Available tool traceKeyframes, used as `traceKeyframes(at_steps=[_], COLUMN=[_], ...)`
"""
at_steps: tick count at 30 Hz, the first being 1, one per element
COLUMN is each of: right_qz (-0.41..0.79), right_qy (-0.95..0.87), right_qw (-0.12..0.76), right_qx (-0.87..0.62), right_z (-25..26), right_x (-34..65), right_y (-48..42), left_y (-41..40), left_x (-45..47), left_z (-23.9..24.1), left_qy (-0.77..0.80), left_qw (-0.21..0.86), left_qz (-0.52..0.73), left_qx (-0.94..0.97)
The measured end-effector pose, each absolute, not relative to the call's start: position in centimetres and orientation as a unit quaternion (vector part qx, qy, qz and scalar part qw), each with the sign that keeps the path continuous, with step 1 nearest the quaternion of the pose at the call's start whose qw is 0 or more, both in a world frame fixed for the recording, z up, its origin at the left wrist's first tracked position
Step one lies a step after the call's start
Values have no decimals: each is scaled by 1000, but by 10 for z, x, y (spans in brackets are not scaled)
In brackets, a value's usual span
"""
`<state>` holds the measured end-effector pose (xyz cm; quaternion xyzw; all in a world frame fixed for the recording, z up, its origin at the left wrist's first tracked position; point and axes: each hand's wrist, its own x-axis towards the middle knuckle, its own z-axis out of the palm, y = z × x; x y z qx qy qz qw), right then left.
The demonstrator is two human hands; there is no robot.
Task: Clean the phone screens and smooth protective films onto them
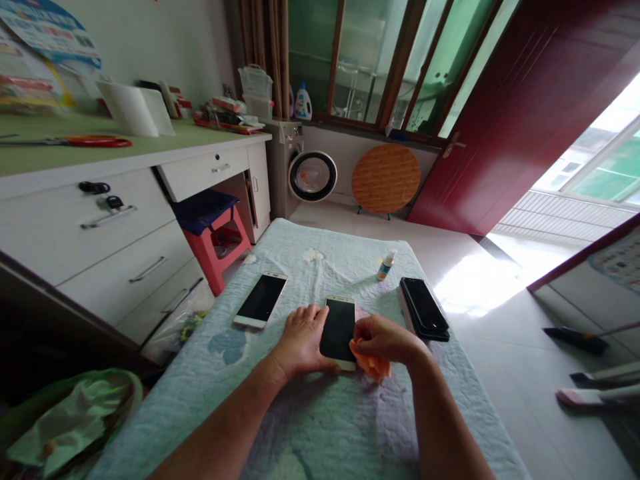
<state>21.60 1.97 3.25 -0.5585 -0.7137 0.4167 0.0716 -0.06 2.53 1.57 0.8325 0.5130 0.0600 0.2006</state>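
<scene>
A smartphone (338,328) with a dark screen and pale frame lies on the cloth-covered table in front of me. My left hand (304,340) grips its left side, fingers at the upper edge and thumb near the bottom. Bunched in my right hand (383,338) is an orange cloth (373,365), pressed against the phone's right edge. Left of them lies a second white smartphone (262,300), screen up. To the right, a black smartphone (424,307) rests on what looks like another dark device or case. Behind it stands a small spray bottle (386,265).
A pale green quilted cloth (330,250) covers the table. At left are a white drawer desk (120,227), a red stool (215,247) and a waste bin (133,393). Farther back stand a washing machine (283,160) with its door ajar, a round wooden tabletop (386,179) and a red door (505,113).
</scene>
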Motion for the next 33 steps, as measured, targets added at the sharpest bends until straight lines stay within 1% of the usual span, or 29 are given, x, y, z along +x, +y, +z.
traceKeyframes(at_steps=[4, 9, 12, 17, 19, 21, 24, 28, 33], right_qz=[393, 294, 244, 168, 149, 143, 152, 149, 135], right_qy=[-709, -694, -665, -594, -583, -597, -645, -678, -690], right_qw=[92, 152, 206, 332, 358, 359, 319, 263, 232], right_qx=[-578, -640, -675, -713, -714, -703, -677, -670, -672], right_z=[33, 28, 22, 12, 6, -1, -5, -1, 5], right_x=[214, 207, 203, 198, 197, 195, 192, 191, 192], right_y=[21, 27, 33, 40, 43, 45, 45, 43, 39], left_y=[25, 26, 25, 25, 25, 25, 26, 26, 25], left_x=[0, 0, -1, 0, 0, 0, 0, 1, 1], left_z=[16, 15, 15, 16, 16, 15, 15, 15, 17], left_qy=[514, 513, 513, 511, 510, 509, 510, 513, 512], left_qw=[201, 197, 196, 192, 189, 187, 184, 183, 184], left_qz=[59, 62, 62, 62, 64, 67, 66, 59, 58], left_qx=[832, 833, 834, 835, 837, 838, 837, 837, 837])
